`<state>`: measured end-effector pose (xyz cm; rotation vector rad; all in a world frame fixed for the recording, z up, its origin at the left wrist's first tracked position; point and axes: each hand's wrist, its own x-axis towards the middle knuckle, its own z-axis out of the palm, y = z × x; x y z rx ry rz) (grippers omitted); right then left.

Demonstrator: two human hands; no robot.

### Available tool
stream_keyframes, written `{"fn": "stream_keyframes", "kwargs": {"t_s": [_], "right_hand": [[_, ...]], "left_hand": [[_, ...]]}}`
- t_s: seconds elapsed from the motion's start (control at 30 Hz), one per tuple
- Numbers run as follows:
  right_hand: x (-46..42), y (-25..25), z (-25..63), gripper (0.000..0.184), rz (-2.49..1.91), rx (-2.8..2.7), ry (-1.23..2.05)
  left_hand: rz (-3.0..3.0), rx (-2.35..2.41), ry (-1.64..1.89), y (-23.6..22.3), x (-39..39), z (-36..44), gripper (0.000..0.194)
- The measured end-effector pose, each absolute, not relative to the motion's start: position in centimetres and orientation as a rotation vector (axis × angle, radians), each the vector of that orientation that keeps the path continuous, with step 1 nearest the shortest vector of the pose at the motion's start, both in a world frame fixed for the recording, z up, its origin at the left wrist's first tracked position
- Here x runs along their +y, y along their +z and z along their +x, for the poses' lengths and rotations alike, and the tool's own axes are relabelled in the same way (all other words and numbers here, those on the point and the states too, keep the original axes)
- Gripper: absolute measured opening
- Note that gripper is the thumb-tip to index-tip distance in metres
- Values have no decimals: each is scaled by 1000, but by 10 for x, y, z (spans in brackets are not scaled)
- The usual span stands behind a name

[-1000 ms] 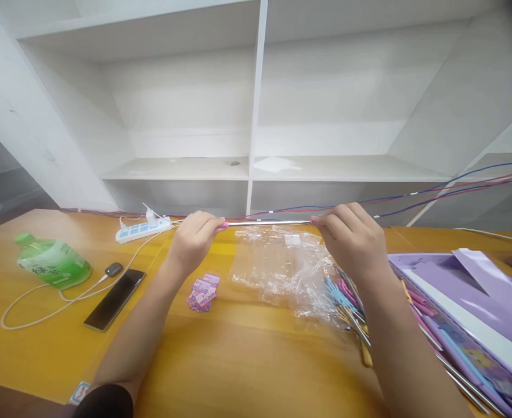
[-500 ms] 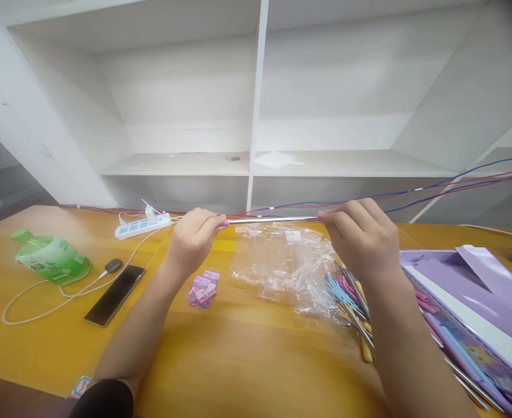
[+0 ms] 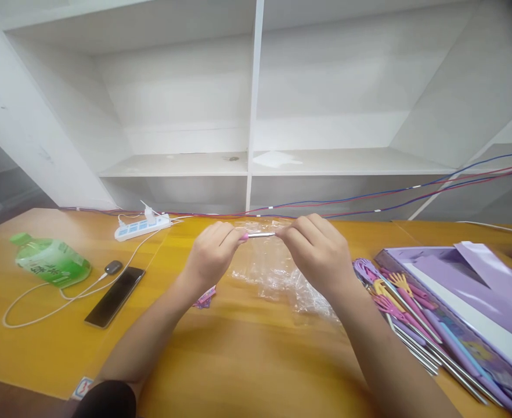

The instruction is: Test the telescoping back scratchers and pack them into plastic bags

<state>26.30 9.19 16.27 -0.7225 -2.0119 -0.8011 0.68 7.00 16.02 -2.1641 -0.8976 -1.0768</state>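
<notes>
Both hands hold a thin silver telescopic rod (image 3: 261,235) level above the wooden table (image 3: 247,360). My left hand (image 3: 212,255) pinches its pink-tipped end. My right hand (image 3: 314,252) grips the other end, close to the left one, so only a short bit of rod shows between them. Under the hands lies a heap of clear plastic bags (image 3: 277,270). To the right of my right forearm lies a bundle of similar rods with small coloured hand-shaped tips (image 3: 401,310).
A purple box (image 3: 460,290) with its lid sits at the right. Small pink cards (image 3: 204,297) lie by my left wrist. A green bottle (image 3: 51,260), a phone (image 3: 114,296), a white cable and a power strip (image 3: 143,226) are at the left. White shelves and coloured wires run behind.
My hands have come together and the rod between them has shortened from a long stretch to a short stub. My right arm moved left, uncovering the bundle of rods.
</notes>
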Motion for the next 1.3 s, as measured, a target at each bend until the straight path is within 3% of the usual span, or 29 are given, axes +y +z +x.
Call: {"fn": "stream_keyframes", "kwargs": {"t_s": [0.6,1.07,1.3], "right_hand": [[93,164,263,10,-718,-2047,-693],[91,170,265,19,-722,-1992,-804],[128,180,370,16,-902,-1804,-931]], "left_hand": [[-2175,-907,-927,165,69,0,8],[-2111,-788,-886,175,79,-8,12],[-1947,-878,-939,201,85,-73,3]]}}
